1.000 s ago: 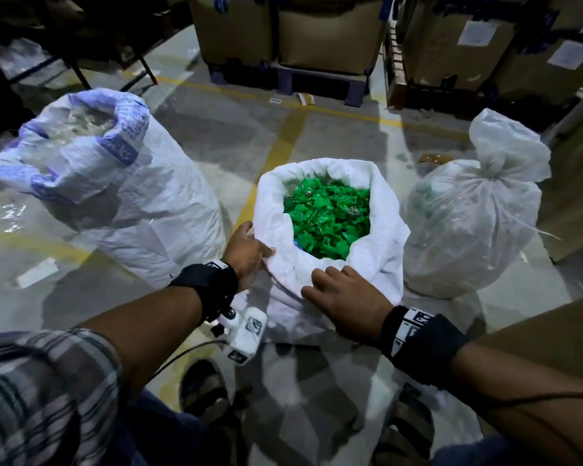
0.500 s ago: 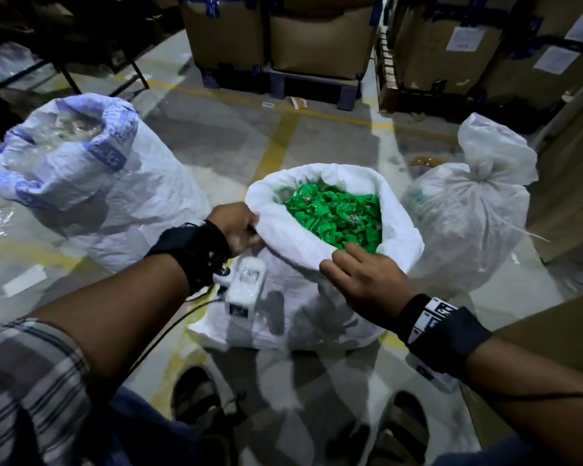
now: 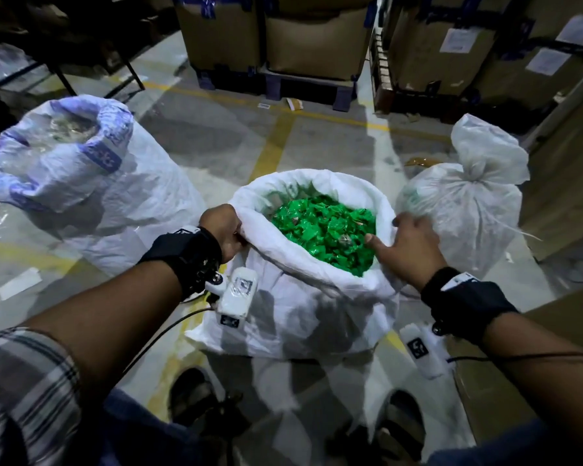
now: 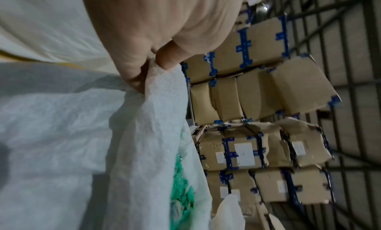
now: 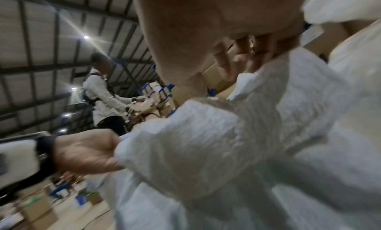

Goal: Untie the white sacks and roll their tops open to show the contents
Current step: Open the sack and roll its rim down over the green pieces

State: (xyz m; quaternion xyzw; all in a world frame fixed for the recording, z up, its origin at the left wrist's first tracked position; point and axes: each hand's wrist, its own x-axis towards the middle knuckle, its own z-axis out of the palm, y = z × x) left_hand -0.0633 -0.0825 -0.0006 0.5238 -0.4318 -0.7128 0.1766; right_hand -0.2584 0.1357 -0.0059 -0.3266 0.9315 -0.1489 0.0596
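The middle white sack stands open with its top rolled down, and green packets show inside. My left hand grips the rolled rim on the sack's left side; the left wrist view shows its fingers pinching the woven cloth. My right hand lies blurred over the right rim, fingers spread, thumb on the inner side. Another sack with blue print stands open at the left. A third white sack on the right is tied at its neck.
Strapped cardboard boxes on pallets line the back, and more cartons stand at the right. A carton sits by my right forearm. My sandalled feet are just in front of the sack. Another person works in the distance.
My right hand has slid from the front of the rim round to its right side and spread its fingers. The left hand keeps its grip, and the sack's mouth now gapes wider.
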